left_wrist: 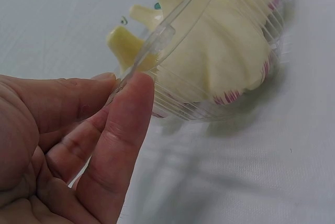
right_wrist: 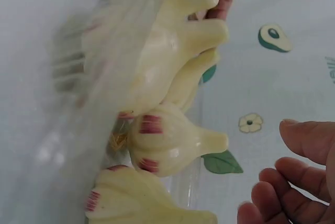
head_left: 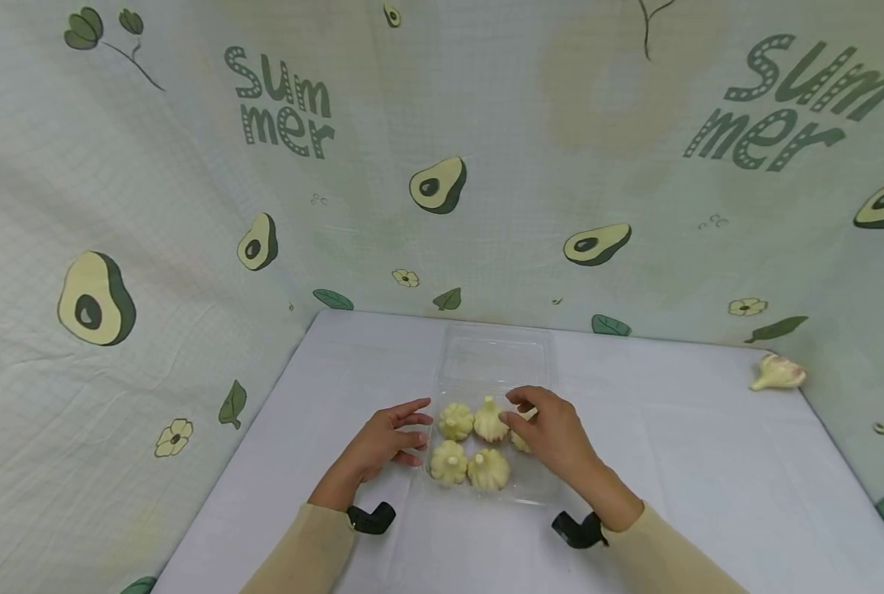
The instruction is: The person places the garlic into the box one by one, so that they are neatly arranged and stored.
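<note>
Five garlic bulbs (head_left: pixel 489 469) sit in a clear plastic box (head_left: pixel 516 501) between the two hands, three in the far row and two in the near one. The left hand (head_left: pixel 383 441) is at the box's left side, its thumb and a finger pinching the thin rim. The right hand (head_left: pixel 557 433) hovers over the right part, fingers loosely bent and apart, holding nothing.

The lid (head_left: pixel 496 356) lies folded back toward the patterned curtain (head_left: pixel 509 107). White tablecloth (head_left: pixel 672 470) stretches from the box's right side to a lone garlic (head_left: pixel 779 373), well apart at the far right corner.

The left wrist view shows the pinch, unclear from the head; the right wrist view shows a gap between fingers and stems.
</note>
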Tool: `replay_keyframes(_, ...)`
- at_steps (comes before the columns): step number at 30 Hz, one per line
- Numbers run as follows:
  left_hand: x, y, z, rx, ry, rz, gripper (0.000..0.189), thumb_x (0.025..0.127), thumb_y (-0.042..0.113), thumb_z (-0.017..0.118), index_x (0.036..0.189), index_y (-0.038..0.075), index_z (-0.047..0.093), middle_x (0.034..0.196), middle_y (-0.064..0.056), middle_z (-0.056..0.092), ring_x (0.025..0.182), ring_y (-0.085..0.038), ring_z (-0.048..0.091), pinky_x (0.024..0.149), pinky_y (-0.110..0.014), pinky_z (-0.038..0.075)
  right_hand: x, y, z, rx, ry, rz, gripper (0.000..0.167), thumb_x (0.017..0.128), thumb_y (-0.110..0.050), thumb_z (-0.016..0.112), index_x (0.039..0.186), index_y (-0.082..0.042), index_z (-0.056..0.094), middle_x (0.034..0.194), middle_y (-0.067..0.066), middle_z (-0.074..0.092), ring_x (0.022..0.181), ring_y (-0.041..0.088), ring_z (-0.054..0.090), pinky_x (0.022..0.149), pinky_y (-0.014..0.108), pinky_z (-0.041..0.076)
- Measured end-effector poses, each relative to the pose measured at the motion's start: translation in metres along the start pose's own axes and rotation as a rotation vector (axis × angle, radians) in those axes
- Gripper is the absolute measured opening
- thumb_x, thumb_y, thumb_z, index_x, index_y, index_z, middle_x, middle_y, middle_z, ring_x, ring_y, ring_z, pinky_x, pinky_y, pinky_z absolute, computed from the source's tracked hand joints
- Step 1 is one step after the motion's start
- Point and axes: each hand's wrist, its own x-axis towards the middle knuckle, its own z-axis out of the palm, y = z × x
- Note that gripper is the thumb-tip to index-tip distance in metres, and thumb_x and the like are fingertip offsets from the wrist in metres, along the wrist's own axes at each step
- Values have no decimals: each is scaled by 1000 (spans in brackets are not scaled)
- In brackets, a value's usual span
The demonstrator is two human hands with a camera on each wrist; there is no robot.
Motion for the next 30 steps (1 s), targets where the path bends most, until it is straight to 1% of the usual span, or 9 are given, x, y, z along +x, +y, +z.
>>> replay_keyframes(2,0,0,0,2,-1,-1,68,99,1,70,161,13,45,147,-19,58,96,-18,70,71,-32,65,9,2,1,-37,0,-25,29,95,-19,81,119,-4,74,113,11,74,94,24,69,79,37,59)
replay_keyframes(4,0,0,0,3,-1,-2,68,99,1,70,161,13,45,147,-19,58,95,-17,70,70,-32,65,18,3,4,-66,-23,-32,32,95,-21,80,121,-2,73,115,12,75,100,28,68,82,42,59)
replay_keyframes(8,1,1,1,3,0,-4,68,99,0,70,161,13,46,147,-19,58,95,-16,70,70,-32,65,32,5,11,-71,-101,-2,35,96,-22,79,124,-2,73,114,13,75,101,30,69,86,47,58)
replay_keyframes(10,1,1,1,5,2,-6,68,99,0,70,161,13,47,147,-18,59,94,-16,70,70,-32,65,36,6,15,-75,-129,12,35,96,-24,79,124,-3,74,111,12,75,99,28,69,85,46,59)
replay_keyframes(13,2,0,1,12,6,-9,67,99,0,70,160,14,47,146,-18,59,94,-16,70,70,-32,65,40,9,20,-85,-143,13,30,95,-24,81,118,-5,77,105,8,75,94,25,68,82,43,58)
replay_keyframes(17,3,1,0,20,9,-6,67,98,0,70,160,14,48,145,-17,60,92,-16,70,70,-32,65,43,12,25,-108,-117,-12,16,92,-21,83,102,-9,80,96,4,74,86,19,65,76,38,56)
replay_keyframes(20,2,1,0,16,6,-4,67,99,0,70,160,14,48,145,-18,60,92,-16,70,70,-32,65,43,12,25,-115,-107,-31,9,92,-19,83,95,-12,79,92,3,73,82,17,64,74,35,54)
replay_keyframes(27,2,0,0,6,3,-5,68,99,-1,70,160,13,47,146,-18,59,94,-15,70,71,-32,65,43,12,25,-139,-175,-39,19,93,-13,81,110,-6,80,96,5,75,87,19,67,75,37,57)
replay_keyframes(30,3,-1,0,3,4,-7,68,98,0,71,160,13,47,146,-18,59,94,-16,70,70,-32,65,42,13,24,-146,-162,-45,16,93,-11,80,108,-6,80,95,4,75,85,16,66,74,35,56)
